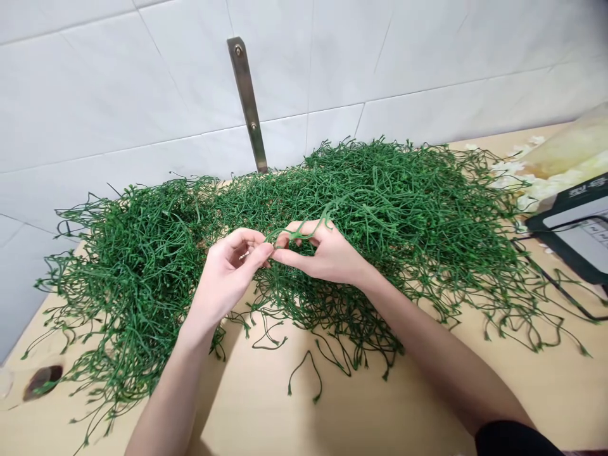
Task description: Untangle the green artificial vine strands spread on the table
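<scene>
Thin green plastic stems, like artificial plant sprigs, are heaped across the table, with a left heap and a larger right heap. Over the middle of these, my left hand pinches a green plastic stem between thumb and fingers. My right hand has closed on the same stem, its fingertips meeting those of the left. Lighter green strands trail over the right hand's knuckles. The exact joint between the fingers is hidden. Below the hands, a loose bent stem lies apart from the heaps.
The pale wooden table meets a white tiled wall. A metal bracket is bolted there. At right are white petals, a dark-framed device and a black cable. A clear cup with dark contents is at lower left.
</scene>
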`<state>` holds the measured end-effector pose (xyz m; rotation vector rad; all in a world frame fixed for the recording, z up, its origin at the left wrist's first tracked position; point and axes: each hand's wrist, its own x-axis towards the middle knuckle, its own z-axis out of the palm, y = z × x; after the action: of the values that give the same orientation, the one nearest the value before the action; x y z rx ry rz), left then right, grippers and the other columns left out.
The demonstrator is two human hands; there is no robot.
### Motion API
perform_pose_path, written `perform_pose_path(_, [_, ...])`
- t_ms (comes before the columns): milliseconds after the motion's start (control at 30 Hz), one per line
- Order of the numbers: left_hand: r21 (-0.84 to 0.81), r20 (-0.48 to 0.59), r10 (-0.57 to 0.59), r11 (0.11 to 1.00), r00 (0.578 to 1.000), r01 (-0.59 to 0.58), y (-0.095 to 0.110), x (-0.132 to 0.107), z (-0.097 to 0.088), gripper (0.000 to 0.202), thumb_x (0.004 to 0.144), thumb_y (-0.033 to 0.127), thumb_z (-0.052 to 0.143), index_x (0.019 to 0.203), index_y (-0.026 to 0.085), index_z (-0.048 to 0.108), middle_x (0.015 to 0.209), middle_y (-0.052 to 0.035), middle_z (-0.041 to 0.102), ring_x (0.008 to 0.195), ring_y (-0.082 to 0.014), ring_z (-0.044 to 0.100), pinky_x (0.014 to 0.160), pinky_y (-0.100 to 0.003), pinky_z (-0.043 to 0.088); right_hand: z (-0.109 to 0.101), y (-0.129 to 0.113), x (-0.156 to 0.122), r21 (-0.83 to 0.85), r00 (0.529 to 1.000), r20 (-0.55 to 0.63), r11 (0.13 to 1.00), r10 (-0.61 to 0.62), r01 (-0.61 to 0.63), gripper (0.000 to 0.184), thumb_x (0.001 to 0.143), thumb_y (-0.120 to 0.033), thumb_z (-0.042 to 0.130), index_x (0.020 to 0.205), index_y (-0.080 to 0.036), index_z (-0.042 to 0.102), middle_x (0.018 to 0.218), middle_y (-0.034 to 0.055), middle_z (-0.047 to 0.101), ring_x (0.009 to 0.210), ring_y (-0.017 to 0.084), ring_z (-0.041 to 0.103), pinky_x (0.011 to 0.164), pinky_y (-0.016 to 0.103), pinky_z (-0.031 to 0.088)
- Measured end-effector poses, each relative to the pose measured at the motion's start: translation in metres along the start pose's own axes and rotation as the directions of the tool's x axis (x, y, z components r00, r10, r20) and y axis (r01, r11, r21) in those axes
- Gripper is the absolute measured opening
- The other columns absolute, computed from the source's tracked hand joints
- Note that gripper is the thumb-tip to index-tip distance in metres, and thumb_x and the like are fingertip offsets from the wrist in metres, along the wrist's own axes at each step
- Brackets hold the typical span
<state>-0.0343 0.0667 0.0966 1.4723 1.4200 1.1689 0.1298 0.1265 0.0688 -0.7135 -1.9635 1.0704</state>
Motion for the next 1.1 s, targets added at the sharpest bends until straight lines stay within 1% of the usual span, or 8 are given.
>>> perform_pose_path(100, [0.073, 0.043, 0.030, 0.997, 0.999, -0.033, 0.002, -0.002, 0.001, 0.012, 0.086, 0.030, 0.063, 0.087, 0.019, 0.058, 0.072, 0.0019, 0.058, 0.063, -0.0111, 0.058, 0.058, -0.022, 0.046, -0.004, -0.005, 0.000, 0.004, 0.999, -0.024, 0.999, 0.045, -0.045, 0.007, 0.076, -0.022, 0.064, 0.078, -0.017, 0.061, 0.073, -0.0010, 0.063, 0.065, 0.010, 0.051, 0.067, 0.026, 0.041])
perform_pose_path(200, [0.155, 0.045, 0.096, 0.983, 0.994, -0.102, 0.004, -0.005, 0.001, 0.007, 0.090, 0.026, 0.057, 0.087, 0.020, 0.055, 0.072, 0.0024, 0.056, 0.063, -0.0106, 0.057, 0.057, -0.021, 0.045, -0.007, -0.004, 0.003, 0.212, 0.992, 0.085, 0.971, 0.093, -0.109, 0.011, 0.070, -0.022, 0.067, 0.076, -0.016, 0.059, 0.070, -0.0017, 0.060, 0.063, 0.010, 0.051, 0.062, 0.025, 0.040])
perform_pose_path(333, [0.222, -0.015, 0.183, 0.959, 0.983, -0.175, 0.007, -0.007, 0.001, 0.008, 0.088, 0.025, 0.059, 0.083, 0.019, 0.057, 0.072, 0.0010, 0.059, 0.065, -0.0118, 0.059, 0.056, -0.022, 0.044, -0.007, 0.005, 0.007, 0.606, 0.965, 0.252, 0.766, 0.070, -0.214, 0.010, 0.066, -0.020, 0.064, 0.073, -0.014, 0.063, 0.068, 0.0010, 0.065, 0.065, 0.013, 0.059, 0.068, 0.028, 0.045])
perform_pose_path(400, [0.216, -0.029, 0.213, 0.955, 0.977, -0.202, 0.009, -0.009, 0.003, 0.008, 0.086, 0.025, 0.062, 0.082, 0.019, 0.059, 0.072, 0.0002, 0.062, 0.066, -0.0124, 0.060, 0.058, -0.023, 0.046, -0.005, 0.009, 0.008, 0.698, 0.965, 0.259, 0.683, 0.041, -0.216, 0.008, 0.068, -0.020, 0.063, 0.071, -0.013, 0.065, 0.065, 0.0011, 0.066, 0.064, 0.012, 0.060, 0.068, 0.028, 0.045])
perform_pose_path(500, [0.175, -0.029, 0.248, 0.955, 0.968, -0.239, 0.011, -0.012, 0.008, 0.007, 0.086, 0.023, 0.062, 0.082, 0.018, 0.059, 0.072, -0.0005, 0.066, 0.067, -0.0131, 0.064, 0.062, -0.024, 0.050, 0.001, 0.010, 0.007, 0.740, 0.960, 0.276, 0.626, 0.053, -0.247, 0.006, 0.067, -0.019, 0.066, 0.068, -0.013, 0.066, 0.060, 0.0006, 0.065, 0.060, 0.011, 0.058, 0.061, 0.024, 0.042])
perform_pose_path(667, [0.224, -0.009, 0.323, 0.923, 0.946, -0.313, 0.010, -0.017, 0.010, 0.008, 0.087, 0.024, 0.062, 0.083, 0.019, 0.059, 0.074, -0.0005, 0.066, 0.063, -0.0126, 0.064, 0.062, -0.026, 0.051, 0.000, 0.007, 0.006, 0.680, 0.919, 0.394, 0.666, 0.022, -0.307, 0.013, 0.068, -0.019, 0.061, 0.064, -0.012, 0.071, 0.062, 0.0042, 0.068, 0.061, 0.012, 0.059, 0.060, 0.024, 0.044])
perform_pose_path(900, [0.476, 0.063, 0.422, 0.784, 0.904, -0.399, 0.013, -0.019, 0.007, 0.009, 0.090, 0.022, 0.057, 0.082, 0.019, 0.057, 0.071, 0.0013, 0.061, 0.054, -0.0085, 0.046, 0.055, -0.024, 0.039, -0.008, 0.008, 0.007, 0.611, 0.955, 0.291, 0.781, -0.065, -0.133, 0.018, 0.068, -0.017, 0.056, 0.058, -0.013, 0.071, 0.058, 0.0024, 0.067, 0.056, 0.012, 0.057, 0.058, 0.027, 0.043])
perform_pose_path(1100, [0.281, 0.157, 0.325, 0.891, 0.933, -0.357, 0.010, -0.016, 0.011, 0.007, 0.093, 0.020, 0.050, 0.088, 0.021, 0.055, 0.072, 0.0015, 0.065, 0.060, -0.0097, 0.054, 0.055, -0.023, 0.041, 0.005, 0.010, 0.006, 0.597, 0.989, 0.114, 0.802, -0.095, 0.008, 0.022, 0.066, -0.016, 0.053, 0.046, -0.015, 0.062, 0.049, 0.0005, 0.060, 0.052, 0.011, 0.050, 0.055, 0.026, 0.038])
